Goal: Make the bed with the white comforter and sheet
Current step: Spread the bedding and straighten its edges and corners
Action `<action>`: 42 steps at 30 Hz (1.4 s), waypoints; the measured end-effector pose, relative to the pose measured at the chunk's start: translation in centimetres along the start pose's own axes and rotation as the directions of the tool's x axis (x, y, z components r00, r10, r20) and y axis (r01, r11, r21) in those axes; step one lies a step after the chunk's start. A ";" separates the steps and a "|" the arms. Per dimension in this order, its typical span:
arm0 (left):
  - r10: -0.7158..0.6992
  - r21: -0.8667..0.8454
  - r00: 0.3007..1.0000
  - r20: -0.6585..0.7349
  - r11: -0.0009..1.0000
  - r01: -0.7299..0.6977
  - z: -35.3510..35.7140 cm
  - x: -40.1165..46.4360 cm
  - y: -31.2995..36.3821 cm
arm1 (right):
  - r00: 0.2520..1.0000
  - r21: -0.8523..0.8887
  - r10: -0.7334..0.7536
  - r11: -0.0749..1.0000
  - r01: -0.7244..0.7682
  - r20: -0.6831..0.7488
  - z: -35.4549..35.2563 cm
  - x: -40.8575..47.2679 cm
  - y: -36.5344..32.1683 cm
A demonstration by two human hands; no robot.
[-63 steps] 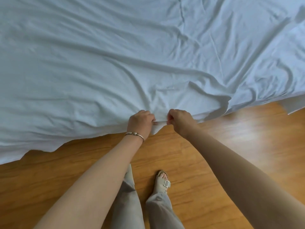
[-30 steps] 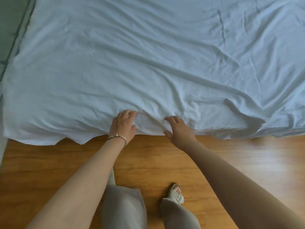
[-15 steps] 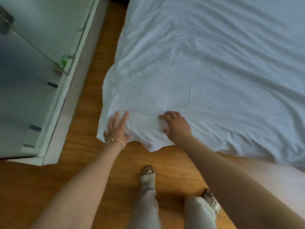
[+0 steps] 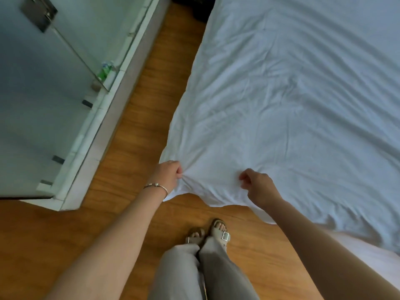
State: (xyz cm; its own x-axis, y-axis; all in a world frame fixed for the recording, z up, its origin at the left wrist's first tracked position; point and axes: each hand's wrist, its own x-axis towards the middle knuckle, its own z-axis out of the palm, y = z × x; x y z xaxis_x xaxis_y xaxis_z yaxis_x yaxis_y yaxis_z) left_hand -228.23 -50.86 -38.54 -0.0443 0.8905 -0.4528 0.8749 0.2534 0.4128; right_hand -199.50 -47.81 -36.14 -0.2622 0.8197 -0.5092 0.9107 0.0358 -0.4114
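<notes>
White sheet [image 4: 292, 109] lies spread over the bed, its near-left corner overhanging the wood floor [image 4: 134, 131]. Left hand [image 4: 167, 176] has gone from flat pressing to pinching that corner; right hand [image 4: 258, 187] hovers, fingers curled, holding nothing. Corner adjustment appears imminent.

Bare floor [image 4: 138, 126] (narrow) between glass partition [image 4: 54, 100] and bed [image 4: 292, 105].

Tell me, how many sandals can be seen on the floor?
2. One sandal with a clear buckle is on the right; the other sandal is close beside it on the left, partly covered by the trouser leg.
</notes>
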 end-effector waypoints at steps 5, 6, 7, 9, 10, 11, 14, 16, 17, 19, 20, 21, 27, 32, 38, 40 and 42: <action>0.063 0.019 0.994 0.090 0.998 -0.065 -0.8 -0.9 -0.1 | 0.995 -0.021 0.042 0.999 -0.040 0.090 0.3 -1.3 -0.2; 0.076 0.026 0.989 0.128 0.996 -0.080 -0.6 -1.2 -0.1 | 0.994 -0.050 0.054 0.998 -0.049 0.097 0.8 -1.7 -0.1; 0.092 0.033 0.981 0.169 0.995 -0.099 -0.4 -1.5 -0.3 | 0.993 -0.068 0.074 0.995 -0.068 0.093 1.4 -2.1 0.0; 0.130 0.071 0.962 0.241 0.986 -0.152 -0.2 -1.9 -0.9 | 0.988 -0.118 0.110 0.988 -0.097 0.107 2.5 -2.3 -0.2; 0.145 0.104 0.951 0.275 0.978 -0.180 -0.1 -2.1 -1.2 | 0.985 -0.144 0.127 0.983 -0.109 0.119 3.0 -2.2 -0.5; 0.157 0.129 0.938 0.308 0.970 -0.205 -0.1 -2.2 -1.4 | 0.980 -0.161 0.148 0.979 -0.126 0.130 3.4 -2.1 -0.8; 0.170 0.166 0.921 0.350 0.957 -0.239 -0.7 -1.8 -1.6 | 0.972 -0.213 0.192 0.964 -0.161 0.134 4.0 -1.7 -1.4; 0.186 0.189 0.898 0.399 0.941 -0.279 -1.1 -1.3 -1.5 | 0.962 -0.240 0.225 0.953 -0.184 0.156 4.0 -1.8 -1.8; 0.190 0.199 0.885 0.424 0.934 -0.296 -1.3 -1.0 -1.5 | 0.957 -0.242 0.231 0.952 -0.187 0.172 3.9 -1.8 -1.8; 0.179 0.235 0.862 0.474 0.918 -0.319 -1.5 -0.6 -1.3 | 0.948 -0.244 0.243 0.951 -0.191 0.205 3.7 -2.2 -1.9; 0.168 0.264 0.854 0.492 0.906 -0.330 -1.7 -0.6 -1.0 | 0.944 -0.250 0.249 0.949 -0.193 0.217 3.6 -2.4 -2.1; 0.158 0.296 0.849 0.505 0.892 -0.342 -1.8 -0.7 -0.7 | 0.941 -0.253 0.256 0.947 -0.198 0.222 3.6 -2.6 -2.2; -0.051 0.551 0.835 0.548 0.773 -0.315 -2.5 0.7 2.1 | 0.953 -0.068 0.278 0.960 -0.271 0.124 3.8 -2.9 -2.9; 0.332 0.535 0.834 0.441 0.649 -0.541 -1.0 1.8 8.5 | 0.925 0.139 0.341 0.937 -0.320 -0.165 2.1 -4.7 -0.6; 0.597 0.289 0.662 0.453 0.604 -0.743 5.6 0.8 16.9 | 0.896 0.102 0.413 0.910 -0.401 -0.161 -0.8 -8.2 8.9; 0.628 0.261 0.679 0.380 0.631 -0.731 8.2 0.3 20.1 | 0.896 0.079 0.403 0.915 -0.395 -0.187 -2.0 -9.4 13.0; 0.649 0.226 0.679 0.343 0.645 -0.730 11.1 0.0 23.6 | 0.900 -0.025 0.379 0.919 -0.393 -0.214 -3.3 -10.5 17.3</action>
State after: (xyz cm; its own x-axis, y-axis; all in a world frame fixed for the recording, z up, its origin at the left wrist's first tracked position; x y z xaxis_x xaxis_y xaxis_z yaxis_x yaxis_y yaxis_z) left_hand -202.25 -49.10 -37.56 0.7029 0.6398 -0.3108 0.7056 -0.5721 0.4181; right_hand -179.97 -53.94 -35.44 0.1770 0.8739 -0.4527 0.9483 -0.2745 -0.1593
